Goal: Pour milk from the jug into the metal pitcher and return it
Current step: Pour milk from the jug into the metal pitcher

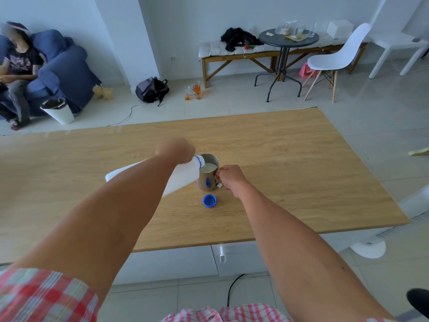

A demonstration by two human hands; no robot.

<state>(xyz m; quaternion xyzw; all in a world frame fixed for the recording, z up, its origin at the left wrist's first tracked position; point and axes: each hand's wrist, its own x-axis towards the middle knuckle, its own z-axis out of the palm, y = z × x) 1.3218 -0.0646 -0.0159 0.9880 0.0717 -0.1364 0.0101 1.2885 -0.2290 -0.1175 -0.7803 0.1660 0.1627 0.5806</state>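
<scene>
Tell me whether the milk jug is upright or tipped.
Tipped: the milk jug lies nearly level in the left hand, its mouth over the metal pitcher.

Readable text: none.
Metal pitcher [208, 173]: a blue oval mark on its side, no letters legible.
Jug [183, 176], just left of the pitcher: plain white, no label visible.

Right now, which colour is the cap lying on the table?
Blue; the cap shows in the head view.

Light wood counter [290, 159] with two things on it.
A metal pitcher [208, 175] stands near its middle; a blue cap [209, 201] lies just at its 6 o'clock.
</scene>
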